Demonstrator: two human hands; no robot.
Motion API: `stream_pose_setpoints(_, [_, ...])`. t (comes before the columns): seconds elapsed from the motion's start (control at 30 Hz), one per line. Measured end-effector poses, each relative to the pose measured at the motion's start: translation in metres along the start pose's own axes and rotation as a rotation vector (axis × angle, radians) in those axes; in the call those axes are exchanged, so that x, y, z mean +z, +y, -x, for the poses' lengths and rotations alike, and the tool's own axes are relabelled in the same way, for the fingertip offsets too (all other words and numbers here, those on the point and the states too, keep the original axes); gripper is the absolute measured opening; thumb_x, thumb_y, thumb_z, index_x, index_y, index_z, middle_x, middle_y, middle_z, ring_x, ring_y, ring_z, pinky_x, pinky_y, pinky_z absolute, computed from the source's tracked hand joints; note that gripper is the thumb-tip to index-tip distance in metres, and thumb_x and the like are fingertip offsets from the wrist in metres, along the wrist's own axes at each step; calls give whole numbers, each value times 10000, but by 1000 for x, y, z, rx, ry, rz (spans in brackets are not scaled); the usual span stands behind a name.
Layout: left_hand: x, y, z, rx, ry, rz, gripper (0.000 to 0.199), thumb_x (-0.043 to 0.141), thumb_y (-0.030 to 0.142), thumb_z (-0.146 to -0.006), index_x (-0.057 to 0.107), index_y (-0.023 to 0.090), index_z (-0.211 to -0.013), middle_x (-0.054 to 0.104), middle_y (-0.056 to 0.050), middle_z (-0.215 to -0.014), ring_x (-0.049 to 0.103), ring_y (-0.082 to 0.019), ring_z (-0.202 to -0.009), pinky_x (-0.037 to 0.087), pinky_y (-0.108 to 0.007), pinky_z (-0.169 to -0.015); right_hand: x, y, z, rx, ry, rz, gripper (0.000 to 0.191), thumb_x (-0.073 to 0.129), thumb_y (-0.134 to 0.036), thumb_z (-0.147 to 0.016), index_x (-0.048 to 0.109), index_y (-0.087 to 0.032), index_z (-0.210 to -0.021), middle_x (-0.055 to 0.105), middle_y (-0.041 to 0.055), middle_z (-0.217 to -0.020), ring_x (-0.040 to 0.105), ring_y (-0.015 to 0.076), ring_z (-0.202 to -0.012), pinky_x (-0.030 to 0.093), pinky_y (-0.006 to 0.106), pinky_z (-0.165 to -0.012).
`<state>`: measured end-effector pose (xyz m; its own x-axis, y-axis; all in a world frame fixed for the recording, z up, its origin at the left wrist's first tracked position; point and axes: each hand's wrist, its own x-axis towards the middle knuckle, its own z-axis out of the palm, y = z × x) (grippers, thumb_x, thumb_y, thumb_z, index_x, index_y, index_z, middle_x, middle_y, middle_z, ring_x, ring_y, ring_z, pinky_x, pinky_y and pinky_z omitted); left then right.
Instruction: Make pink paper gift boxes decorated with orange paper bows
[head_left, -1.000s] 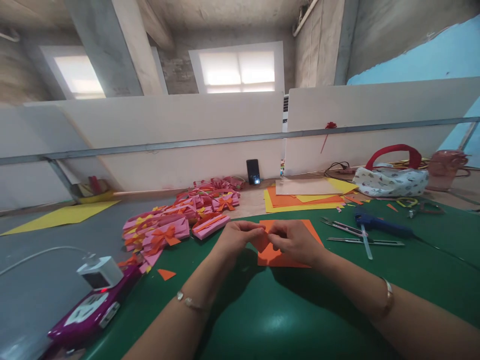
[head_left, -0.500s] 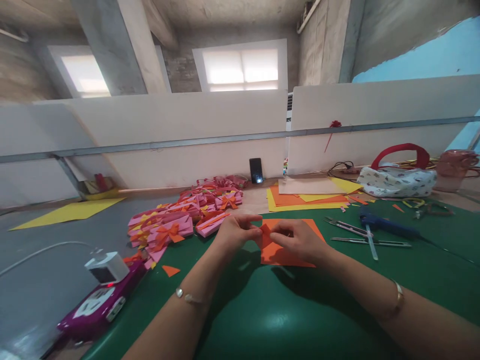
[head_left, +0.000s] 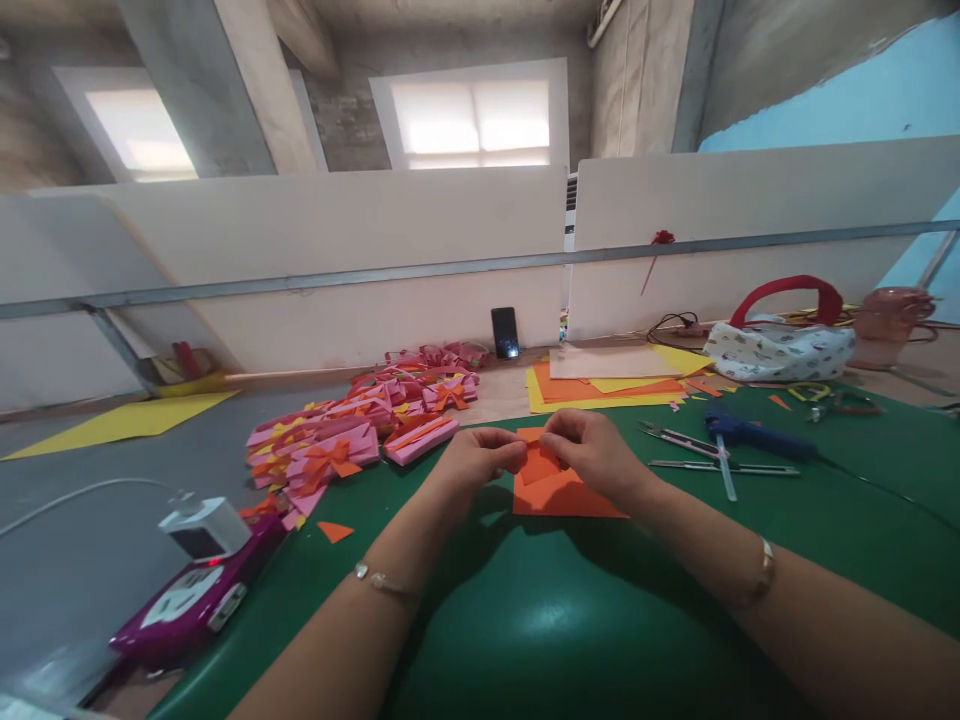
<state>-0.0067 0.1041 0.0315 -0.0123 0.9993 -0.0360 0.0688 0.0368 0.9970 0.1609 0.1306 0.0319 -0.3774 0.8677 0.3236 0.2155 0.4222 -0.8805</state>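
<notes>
An orange paper sheet [head_left: 566, 502] lies on the green mat in front of me. Over its far left part, my left hand [head_left: 480, 460] and my right hand [head_left: 600, 455] are close together, fingers pinched. Between the fingertips shows a smaller orange paper piece [head_left: 541, 466], its upper edge held by both hands. Whether it is separate from the sheet or a raised part of it I cannot tell. Just left of my left hand is a pink paper piece with an orange strip [head_left: 421, 440]. Each wrist wears a bracelet.
Pink paper pieces with orange bows [head_left: 334, 455] are heaped at left. A blue glue gun [head_left: 757, 435] and craft knives [head_left: 679, 440] lie at right. Coloured sheets [head_left: 540, 398], a phone [head_left: 505, 332] and a patterned basket [head_left: 780, 352] stand behind; a purple power strip [head_left: 176, 615] is front left.
My right fingers have moved up towards the far edge of the paper, close to my left fingertips. A smaller orange piece now shows raised between them. The view has shifted slightly.
</notes>
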Motion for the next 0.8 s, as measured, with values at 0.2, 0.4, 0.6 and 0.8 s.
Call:
stream_pose_setpoints(0.2, [4, 6, 0, 124, 31, -75, 206, 679, 345, -665, 692, 143, -705, 586, 13, -554, 471, -78, -502, 355, -205, -503, -1, 3, -1, 146, -87, -48, 46, 557, -126, -649, 550, -159, -617, 610, -2, -547, 561, 106, -490, 405, 196, -456])
stream_pose_setpoints(0.4, [3, 10, 0, 161, -52, -107, 187, 723, 249, -579, 718, 138, -729, 699, -39, -659, 608, -147, -627, 458, -259, -632, -4, 1, -2, 160, -54, -126, 9, 567, -161, -667, 573, -156, -663, 632, 0, -591, 562, 91, -521, 430, 194, -500])
stream_pose_setpoints(0.6, [2, 12, -6, 191, 18, -98, 180, 748, 231, -504, 716, 128, -648, 688, -48, -595, 609, -166, -582, 472, -292, -632, -7, 3, -2, 201, -69, -145, 66, 613, -117, -594, 567, -150, -561, 553, -34, -494, 501, 76, -471, 362, 183, -441])
stream_pose_setpoints(0.8, [-10, 9, -9, 228, 233, -36, 320, 727, 367, -582, 692, 143, -808, 658, -16, -615, 560, -117, -568, 392, -224, -547, -11, 14, -8, 275, -60, -297, 148, 664, -221, -612, 531, -160, -593, 592, -10, -519, 482, 70, -446, 345, 199, -436])
